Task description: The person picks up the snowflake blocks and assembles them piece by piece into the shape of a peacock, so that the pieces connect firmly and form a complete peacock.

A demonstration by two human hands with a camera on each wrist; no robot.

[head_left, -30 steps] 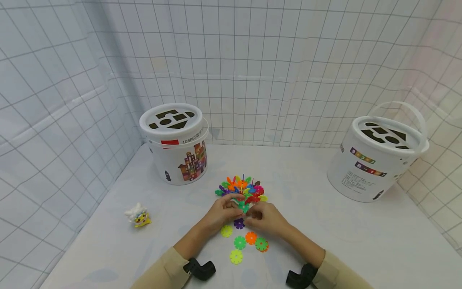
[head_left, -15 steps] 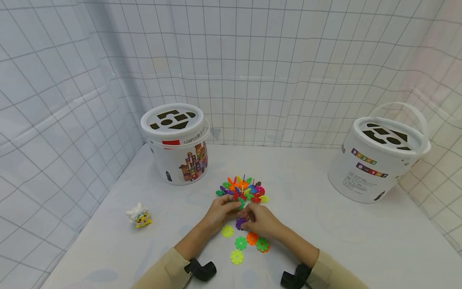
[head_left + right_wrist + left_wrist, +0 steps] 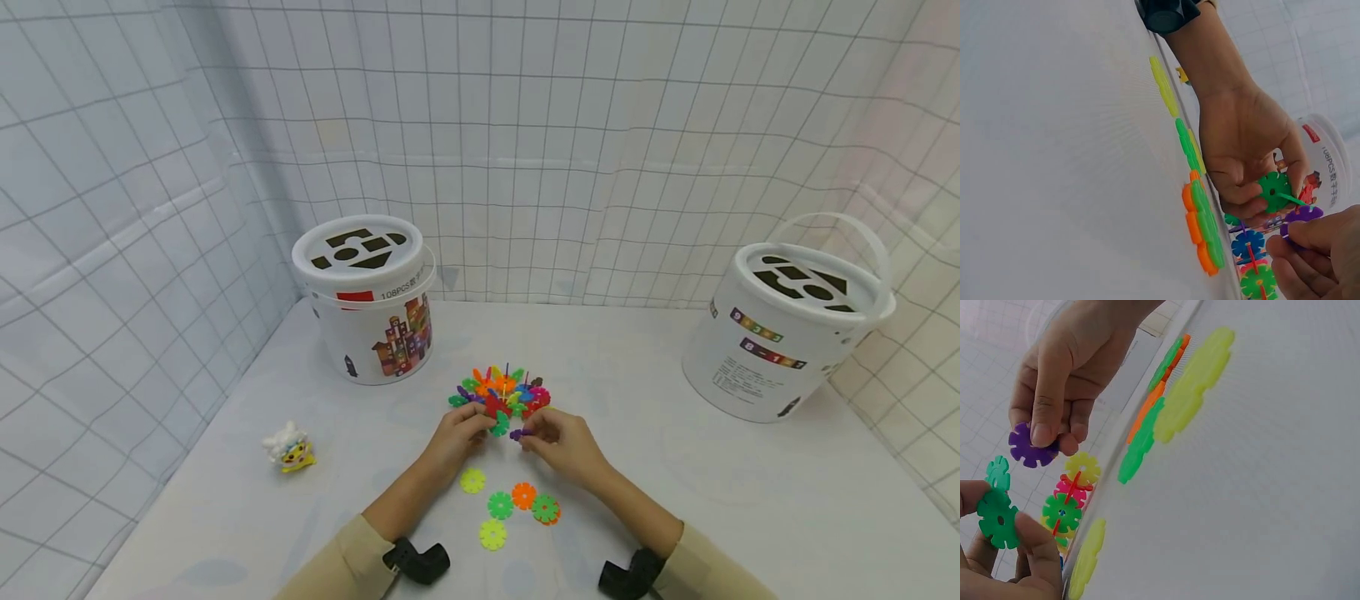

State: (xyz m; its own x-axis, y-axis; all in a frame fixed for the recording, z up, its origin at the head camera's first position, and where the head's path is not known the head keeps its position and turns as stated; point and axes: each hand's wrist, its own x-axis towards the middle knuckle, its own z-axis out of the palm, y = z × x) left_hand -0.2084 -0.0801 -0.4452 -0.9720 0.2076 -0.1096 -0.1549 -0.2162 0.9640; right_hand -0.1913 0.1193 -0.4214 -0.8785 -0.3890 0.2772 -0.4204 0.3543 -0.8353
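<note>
In the head view, my left hand [image 3: 453, 440] pinches a green notched plastic disc [image 3: 500, 425] at the near side of a colourful cluster of interlocked discs [image 3: 504, 385]. In the left wrist view, the held green disc [image 3: 999, 519] stands close to a second, lighter green disc [image 3: 998, 474]. To the right, my right hand [image 3: 567, 448] pinches a purple notched disc [image 3: 517, 434] between thumb and fingers. The purple disc [image 3: 1032, 447] is raised, with a small gap from the green one in the left wrist view. My left fingers hide part of the cluster.
Several loose discs lie nearer me: a yellow disc [image 3: 472, 481], another yellow disc [image 3: 492, 535], a green disc [image 3: 500, 505], an orange disc [image 3: 524, 496], and a green disc [image 3: 545, 507] over an orange one. A lidded bucket [image 3: 367, 300] stands left, another bucket [image 3: 780, 333] right, and a small figurine [image 3: 290, 447] far left.
My right hand has moved down to the purple disc on the table, taken it and lifted it up beside the cluster. My left hand still holds the green disc, having shifted slightly left.
</note>
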